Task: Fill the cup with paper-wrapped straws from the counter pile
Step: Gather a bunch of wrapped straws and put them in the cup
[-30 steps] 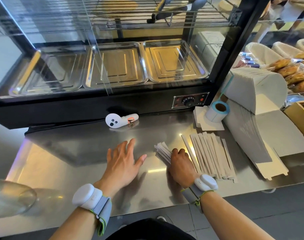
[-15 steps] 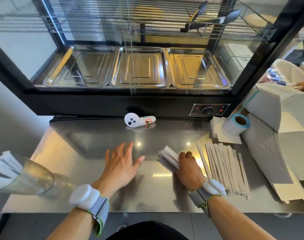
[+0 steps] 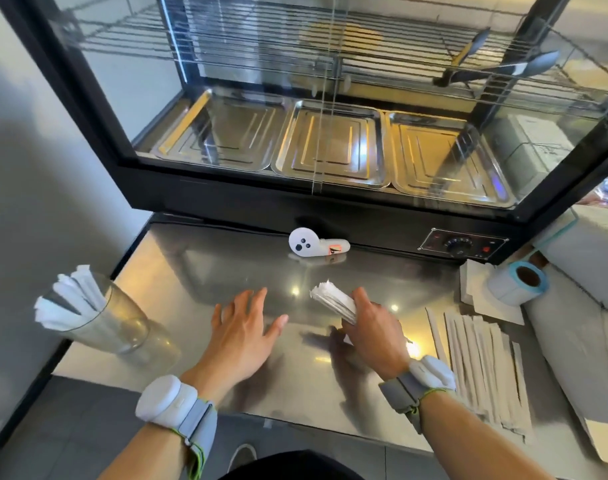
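- While the right hand [image 3: 371, 327] grips a bundle of paper-wrapped straws [image 3: 333, 301], fingers curled closed around it, the bundle sits at centre frame just above the steel counter [image 3: 205, 271]; whether its lower end touches the surface cannot be told.
- Left hand [image 3: 243, 327]: open, fingers spread, palm down low over the counter, holding nothing. Contact with the surface is not clear.
- Cup [image 3: 112, 320]: clear glass, lower left of the frame near the counter's left edge, appearing to lean left in this wide view. Several wrapped straws already stand in it, ends fanning up and left past the rim.
- Counter pile [image 3: 482, 368]: lower right of the frame, straws lying flat and side by side, long axes running roughly top to bottom of the frame. Plenty remain.
- Key relation: the cup lies well to the left of the gripped bundle, with the open left hand between them. The left hand is the nearer one to the cup.
- Bundle axis: slants from the fist up and to the left, free ends pointing toward upper left, roughly cupward.
- Judgement: a leftward carry past the left hand, then tipping the bundle toward upright over the cup's mouth, looks necessary. The left hand could steady the glass.
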`<state>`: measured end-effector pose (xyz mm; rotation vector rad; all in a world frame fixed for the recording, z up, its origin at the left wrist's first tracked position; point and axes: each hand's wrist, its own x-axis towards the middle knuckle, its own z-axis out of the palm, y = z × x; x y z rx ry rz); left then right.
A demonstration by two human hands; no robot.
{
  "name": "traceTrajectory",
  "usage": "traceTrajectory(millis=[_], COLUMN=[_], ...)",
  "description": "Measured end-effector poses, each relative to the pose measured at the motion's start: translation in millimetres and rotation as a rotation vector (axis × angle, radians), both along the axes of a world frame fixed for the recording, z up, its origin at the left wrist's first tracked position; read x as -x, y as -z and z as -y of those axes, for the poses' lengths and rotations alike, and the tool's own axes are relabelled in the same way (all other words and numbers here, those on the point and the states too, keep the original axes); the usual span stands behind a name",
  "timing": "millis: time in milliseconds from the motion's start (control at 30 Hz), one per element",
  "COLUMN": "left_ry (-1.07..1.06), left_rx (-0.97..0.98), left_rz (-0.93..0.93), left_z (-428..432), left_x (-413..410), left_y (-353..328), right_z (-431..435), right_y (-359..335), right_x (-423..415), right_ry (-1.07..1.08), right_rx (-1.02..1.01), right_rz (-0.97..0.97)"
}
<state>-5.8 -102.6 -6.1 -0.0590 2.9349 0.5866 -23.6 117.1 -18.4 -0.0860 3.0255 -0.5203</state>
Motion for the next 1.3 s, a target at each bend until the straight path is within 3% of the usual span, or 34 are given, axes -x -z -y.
traceTrajectory(millis=[333,467,600,733,967,1300], left_ry=[-0.121,-0.174,-0.249,-0.338,-0.489,-0.651], left_rx=[0.009,-0.023,-0.064,-0.12,-0.218,-0.225], left_rz=[-0.067,-0.067,-0.033,0.016,0.064,0.107], left_z=[40,57,71,80,102,125], left_x=[-26,-36,-44,-51,-63,-71], left_y=[0,-3,-1,1,4,4], right_z=[65,91,114,131,167,208], right_y=[-19,-26,-37,-45,-61,-87], right_x=[18,21,20,27,35,44], right_ry=[-0.15,-0.167,-0.208,-0.227,-0.242,-0.374], right_rx=[0.068,0.216,0.473,0.541,0.701,0.941], right_rz=[-0.038,-0.086,-0.271,-0.035,0.198,0.307])
